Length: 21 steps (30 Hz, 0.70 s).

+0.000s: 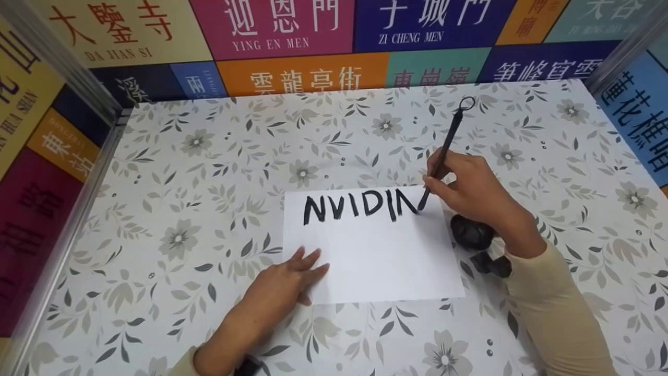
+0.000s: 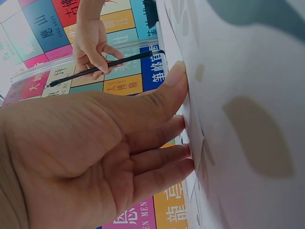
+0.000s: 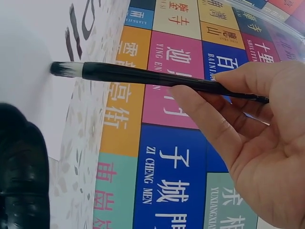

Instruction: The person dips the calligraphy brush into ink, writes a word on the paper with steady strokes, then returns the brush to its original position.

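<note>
A sheet of white paper (image 1: 376, 261) lies on the table with a row of black brushed letters (image 1: 344, 207) reading roughly NVIDI and slanted strokes after it. My right hand (image 1: 469, 183) pinches a dark-handled writing brush (image 1: 447, 141) between thumb and fingers. At the row's right end in the head view, the brush tip is right at the paper; its inked bristles (image 3: 66, 69) show in the right wrist view. My left hand (image 1: 284, 282) rests its spread, fairly straight fingers on the sheet's lower left edge. Seen from the left wrist, those fingertips (image 2: 178, 74) press against the surface.
A glossy black rounded object (image 1: 471, 233) sits just right of the paper, under my right wrist, with a smaller black block (image 1: 491, 265) below it. The tabletop (image 1: 156, 292) has a grey floral pattern. Colourful panels with characters (image 1: 292, 31) stand behind and at the sides.
</note>
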Motion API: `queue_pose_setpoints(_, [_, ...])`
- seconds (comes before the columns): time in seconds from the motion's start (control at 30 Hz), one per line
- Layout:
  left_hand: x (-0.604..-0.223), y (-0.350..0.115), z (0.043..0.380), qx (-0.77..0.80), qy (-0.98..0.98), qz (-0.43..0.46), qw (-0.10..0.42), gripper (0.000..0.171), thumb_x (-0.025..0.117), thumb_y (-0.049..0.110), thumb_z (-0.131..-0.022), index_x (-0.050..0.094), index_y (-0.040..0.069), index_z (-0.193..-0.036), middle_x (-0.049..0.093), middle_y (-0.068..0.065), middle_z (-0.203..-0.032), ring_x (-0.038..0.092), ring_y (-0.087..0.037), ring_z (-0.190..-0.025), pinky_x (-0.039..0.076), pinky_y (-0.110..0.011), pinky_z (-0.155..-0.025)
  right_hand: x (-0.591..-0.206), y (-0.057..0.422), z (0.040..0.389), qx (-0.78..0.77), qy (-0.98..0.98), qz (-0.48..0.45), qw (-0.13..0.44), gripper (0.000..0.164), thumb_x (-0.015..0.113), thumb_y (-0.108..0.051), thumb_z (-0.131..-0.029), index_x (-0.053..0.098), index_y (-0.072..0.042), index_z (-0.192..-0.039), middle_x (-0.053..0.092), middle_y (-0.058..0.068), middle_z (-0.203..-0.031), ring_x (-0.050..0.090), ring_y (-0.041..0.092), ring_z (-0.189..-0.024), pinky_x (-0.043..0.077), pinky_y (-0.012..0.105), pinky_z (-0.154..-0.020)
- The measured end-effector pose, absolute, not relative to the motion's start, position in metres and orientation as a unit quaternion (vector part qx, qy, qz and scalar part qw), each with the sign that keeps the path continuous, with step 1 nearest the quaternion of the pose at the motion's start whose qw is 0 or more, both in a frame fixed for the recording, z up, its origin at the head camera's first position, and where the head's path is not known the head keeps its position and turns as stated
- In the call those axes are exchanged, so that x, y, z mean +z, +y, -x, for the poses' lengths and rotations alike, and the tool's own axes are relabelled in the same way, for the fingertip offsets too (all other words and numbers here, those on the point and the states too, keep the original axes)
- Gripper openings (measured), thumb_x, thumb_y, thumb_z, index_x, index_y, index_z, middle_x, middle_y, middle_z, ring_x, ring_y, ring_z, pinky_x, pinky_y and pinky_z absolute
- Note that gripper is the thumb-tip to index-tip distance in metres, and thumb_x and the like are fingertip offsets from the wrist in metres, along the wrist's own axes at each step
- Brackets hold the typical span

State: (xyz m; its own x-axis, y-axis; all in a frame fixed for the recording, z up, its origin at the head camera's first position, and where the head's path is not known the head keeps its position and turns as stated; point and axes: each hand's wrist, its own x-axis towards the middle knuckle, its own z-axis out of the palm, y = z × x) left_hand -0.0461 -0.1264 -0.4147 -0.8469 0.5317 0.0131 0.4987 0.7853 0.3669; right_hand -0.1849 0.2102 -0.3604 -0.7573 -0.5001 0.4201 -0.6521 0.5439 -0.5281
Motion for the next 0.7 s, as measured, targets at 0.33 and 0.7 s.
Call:
queue_pose_setpoints(0.33, [-0.4152, -0.1267, 0.0471, 0.179, 0.943, -0.277, 0.042, 0.059, 0.071, 0.023, -0.072, 0.062, 0.012, -0.128, 0.051, -0.011, -0.138, 0.046, -0.033, -0.128, 0.049, -0.045, -0.089, -0.3550, 0.2093, 0.1838, 0.378, -0.850, -0.333, 0.152, 0.012, 0.067, -0.003, -0.087, 0.060, 0.004, -0.093, 0.066, 0.005, -0.085, 0.068, 0.015, -0.077, 0.053, 0.017, -0.058])
queue_pose_setpoints(0.7, [-0.4163, -0.1267, 0.0470, 0.185, 0.944, -0.268, 0.053, 0.060, 0.074, 0.018, -0.072, 0.061, 0.012, -0.130, 0.049, -0.011, -0.140, 0.044, -0.033, -0.129, 0.048, -0.044, -0.091, -0.3625, 0.2040, 0.1856, 0.393, -0.844, -0.337, 0.138, 0.010, 0.067, 0.000, -0.086, 0.060, 0.003, -0.093, 0.067, 0.005, -0.089, 0.068, 0.017, -0.080, 0.054, 0.021, -0.059])
